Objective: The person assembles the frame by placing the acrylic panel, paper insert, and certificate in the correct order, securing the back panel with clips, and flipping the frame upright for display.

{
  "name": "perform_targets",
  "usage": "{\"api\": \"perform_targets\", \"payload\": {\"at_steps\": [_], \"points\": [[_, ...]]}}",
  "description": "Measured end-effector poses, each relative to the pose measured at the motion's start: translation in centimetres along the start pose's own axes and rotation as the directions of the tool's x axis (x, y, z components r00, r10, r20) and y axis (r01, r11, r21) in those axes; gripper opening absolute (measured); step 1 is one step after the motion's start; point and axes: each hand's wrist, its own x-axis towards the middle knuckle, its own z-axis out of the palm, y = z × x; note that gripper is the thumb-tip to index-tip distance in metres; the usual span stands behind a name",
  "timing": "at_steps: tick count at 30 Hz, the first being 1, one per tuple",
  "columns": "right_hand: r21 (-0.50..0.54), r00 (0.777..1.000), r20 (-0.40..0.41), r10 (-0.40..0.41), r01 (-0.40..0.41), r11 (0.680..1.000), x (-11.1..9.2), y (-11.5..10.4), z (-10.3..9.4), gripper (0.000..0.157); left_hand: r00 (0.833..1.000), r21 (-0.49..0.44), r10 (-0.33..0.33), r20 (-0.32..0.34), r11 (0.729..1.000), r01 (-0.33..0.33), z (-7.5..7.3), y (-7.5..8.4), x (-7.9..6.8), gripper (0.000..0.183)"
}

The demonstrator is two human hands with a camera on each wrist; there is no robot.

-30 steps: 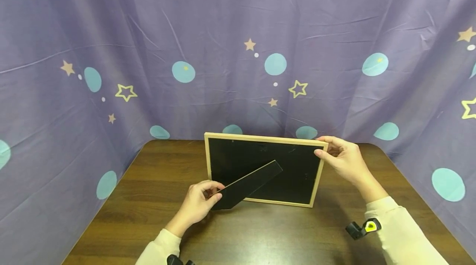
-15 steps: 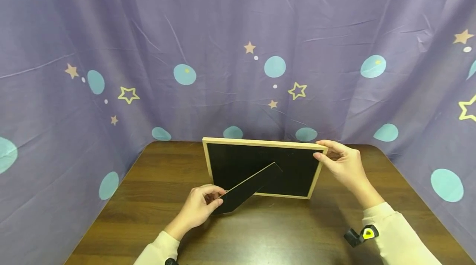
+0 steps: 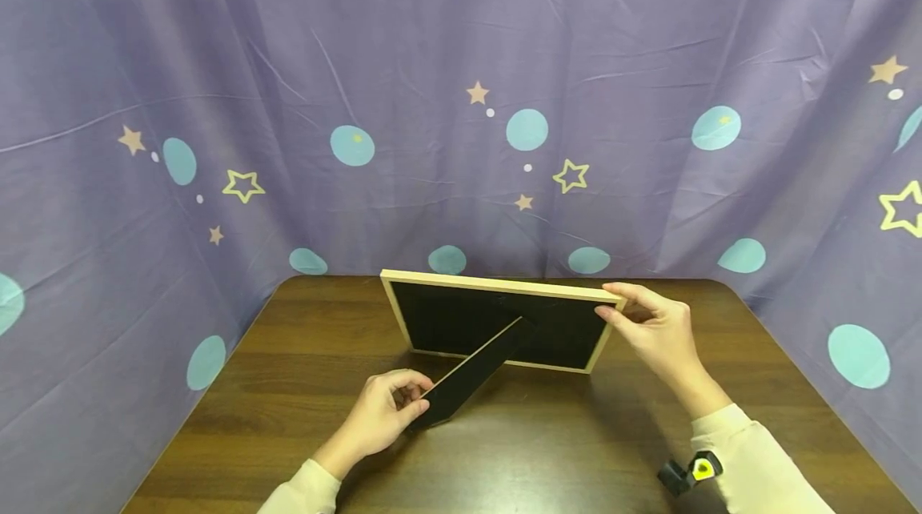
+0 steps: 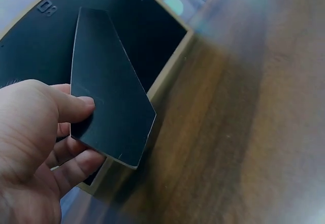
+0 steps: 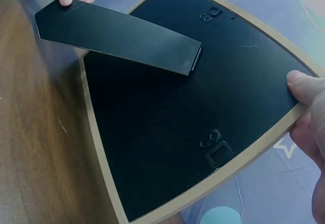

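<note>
A picture frame (image 3: 497, 320) with a light wood border and black backing stands on the brown table (image 3: 547, 450), its back toward me, tilted away. Its black easel stand (image 3: 471, 374) swings out from the backing (image 5: 213, 97). My left hand (image 3: 385, 414) pinches the lower end of the stand (image 4: 109, 107) between thumb and fingers. My right hand (image 3: 651, 330) grips the frame's top right corner (image 5: 289, 117), thumb on the backing.
A purple cloth (image 3: 461, 98) with stars and teal dots hangs behind and on both sides of the table. Small black hangers (image 5: 216, 150) sit on the backing. A wrist camera clip (image 3: 687, 472) shows on my right sleeve.
The frame's top has tipped farther away from me and the frame has shifted slightly back and left. Both hands keep their holds and have followed it.
</note>
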Motion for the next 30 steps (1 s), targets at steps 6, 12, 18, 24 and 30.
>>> {"api": "perform_targets", "payload": {"at_steps": [6,12,18,24,30], "points": [[0.029,1.000,-0.010,-0.015,0.015,0.999,-0.5,-0.4,0.5,0.037,1.000,0.022,-0.005,0.014,1.000,0.005,0.1,0.1,-0.6,0.023],[0.015,0.997,-0.049,-0.056,0.057,0.998,-0.8,-0.7,1.2,0.038,1.000,0.022,0.010,-0.004,1.000,-0.010,-0.2,2.4,-0.7,0.023],[0.038,0.996,-0.055,-0.074,0.077,0.996,-0.7,-1.0,1.4,0.038,0.999,0.018,0.037,0.019,0.999,-0.037,0.0,0.5,-0.9,0.025],[0.033,0.995,-0.055,-0.086,0.087,0.996,-0.8,-1.2,1.4,0.038,0.997,0.002,0.076,0.035,0.997,-0.076,0.1,-0.2,-1.0,0.045],[0.026,0.994,-0.056,-0.094,0.095,0.995,-1.0,-1.3,1.6,0.037,0.993,-0.018,0.085,0.080,0.996,-0.084,0.2,0.1,-1.2,0.050]]}}
